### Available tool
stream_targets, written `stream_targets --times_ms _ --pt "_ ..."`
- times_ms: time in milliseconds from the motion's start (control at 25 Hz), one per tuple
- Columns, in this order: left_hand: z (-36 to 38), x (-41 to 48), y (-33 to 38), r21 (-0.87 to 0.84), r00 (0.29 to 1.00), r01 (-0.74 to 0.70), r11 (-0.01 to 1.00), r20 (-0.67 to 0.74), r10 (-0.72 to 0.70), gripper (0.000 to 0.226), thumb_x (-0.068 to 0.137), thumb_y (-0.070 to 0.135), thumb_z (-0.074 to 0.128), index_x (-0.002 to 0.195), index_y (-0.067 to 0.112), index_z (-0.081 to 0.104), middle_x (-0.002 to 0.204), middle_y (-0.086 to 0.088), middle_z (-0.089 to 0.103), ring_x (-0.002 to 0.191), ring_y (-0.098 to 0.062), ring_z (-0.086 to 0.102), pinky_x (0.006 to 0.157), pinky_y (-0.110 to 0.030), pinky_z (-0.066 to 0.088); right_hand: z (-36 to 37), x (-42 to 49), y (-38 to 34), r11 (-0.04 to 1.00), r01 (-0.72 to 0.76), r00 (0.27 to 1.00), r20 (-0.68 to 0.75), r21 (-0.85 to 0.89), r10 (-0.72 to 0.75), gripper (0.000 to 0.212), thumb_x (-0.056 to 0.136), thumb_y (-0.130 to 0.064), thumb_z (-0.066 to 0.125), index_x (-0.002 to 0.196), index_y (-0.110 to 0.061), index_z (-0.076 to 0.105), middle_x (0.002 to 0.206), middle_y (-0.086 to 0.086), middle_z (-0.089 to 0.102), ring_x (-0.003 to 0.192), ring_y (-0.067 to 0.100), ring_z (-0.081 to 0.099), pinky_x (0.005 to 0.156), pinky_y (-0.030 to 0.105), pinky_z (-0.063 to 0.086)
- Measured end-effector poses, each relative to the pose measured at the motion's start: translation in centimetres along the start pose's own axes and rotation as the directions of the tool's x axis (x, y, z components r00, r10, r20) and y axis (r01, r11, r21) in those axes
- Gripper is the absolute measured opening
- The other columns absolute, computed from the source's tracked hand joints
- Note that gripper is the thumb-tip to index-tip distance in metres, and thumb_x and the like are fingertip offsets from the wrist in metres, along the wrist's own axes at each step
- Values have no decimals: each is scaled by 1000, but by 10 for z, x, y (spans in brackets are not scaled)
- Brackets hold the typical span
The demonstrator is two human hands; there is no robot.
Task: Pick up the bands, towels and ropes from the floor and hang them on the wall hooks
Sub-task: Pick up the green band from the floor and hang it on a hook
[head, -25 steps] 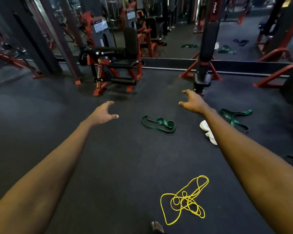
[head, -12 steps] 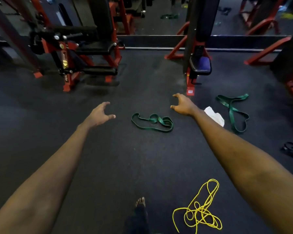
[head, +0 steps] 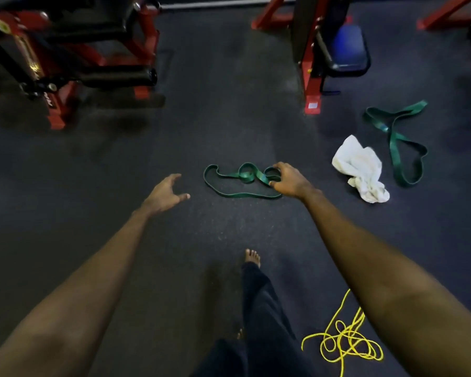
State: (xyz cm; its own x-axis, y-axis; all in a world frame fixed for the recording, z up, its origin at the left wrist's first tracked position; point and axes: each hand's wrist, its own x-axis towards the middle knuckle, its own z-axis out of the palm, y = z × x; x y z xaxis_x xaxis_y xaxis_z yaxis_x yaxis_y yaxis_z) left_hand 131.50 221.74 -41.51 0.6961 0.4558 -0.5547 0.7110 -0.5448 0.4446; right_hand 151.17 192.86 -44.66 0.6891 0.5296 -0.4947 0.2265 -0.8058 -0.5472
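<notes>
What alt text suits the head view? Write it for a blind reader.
The right hand curls its fingers round the looped end of a green band on the dark floor; the left hand hovers open beside it. A white towel, a second green band and a yellow rope lie to the right.

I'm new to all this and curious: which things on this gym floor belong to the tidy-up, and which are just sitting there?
To pick up: nearer green band, farther green band, white towel, yellow rope.
Just there: red-and-black exercise machine, red stand with blue seat.
</notes>
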Motion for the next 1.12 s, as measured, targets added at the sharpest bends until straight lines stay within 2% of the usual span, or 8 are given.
stream_targets --times_ms 160,400,600,720,880,1000,1040,1120 --pt "28 136 -26 46 989 84 995 120 -89 81 84 36 75 151 23 30 155 -7 35 139 -26 39 111 -42 37 60 122 30 994 -109 984 144 0 107 62 88 -25 66 144 -8 43 145 17 47 130 33 49 102 37 42" --pt "104 329 -94 88 973 103 991 195 -119 82 85 35 74 152 22 29 157 -8 30 140 -29 37 112 -41 34 188 295 91 978 -204 960 190 -39 208 67 86 -23 66 145 -8 40 145 18 46 131 35 48 104 39 44" --pt "227 480 -183 77 973 92 993 204 -106 79 86 29 74 151 16 31 154 -9 35 138 -27 39 105 -27 33 342 444 172 968 -216 951 198 -125 238 59 91 -18 60 144 -7 37 142 20 46 128 38 49 106 45 43" --pt "278 529 -230 81 968 124 989 209 -138 83 84 30 76 152 20 30 155 -8 35 138 -28 39 109 -34 34 408 509 210 958 -227 945 198 -177 261 58 91 -16 59 143 -5 37 139 20 46 125 39 50 106 50 42" --pt "313 561 -276 123 960 136 983 227 -162 83 83 30 76 152 27 29 157 -5 32 140 -30 36 112 -42 35 470 553 251 882 -203 928 203 -425 312 72 90 -32 65 148 -9 32 145 18 44 132 37 44 112 54 30" --pt "313 565 -282 142 959 130 981 233 -160 84 83 30 76 152 30 28 157 -4 32 141 -29 36 112 -46 36 489 548 258 805 -167 947 133 -570 291 44 95 -40 56 127 -10 55 122 13 61 115 29 56 109 49 31" --pt "310 566 -280 133 959 129 983 237 -158 84 82 30 76 151 30 29 157 -4 33 140 -29 36 111 -46 36 488 541 257 831 -185 944 138 -525 298 38 96 -41 52 120 -11 58 113 12 64 107 28 59 106 47 33" --pt "298 561 -261 126 958 125 984 244 -153 82 83 30 76 151 29 31 155 -4 36 138 -29 39 109 -45 37 467 518 248 928 -261 935 168 -265 311 36 94 -38 54 118 -12 59 106 11 65 98 29 60 93 41 44"
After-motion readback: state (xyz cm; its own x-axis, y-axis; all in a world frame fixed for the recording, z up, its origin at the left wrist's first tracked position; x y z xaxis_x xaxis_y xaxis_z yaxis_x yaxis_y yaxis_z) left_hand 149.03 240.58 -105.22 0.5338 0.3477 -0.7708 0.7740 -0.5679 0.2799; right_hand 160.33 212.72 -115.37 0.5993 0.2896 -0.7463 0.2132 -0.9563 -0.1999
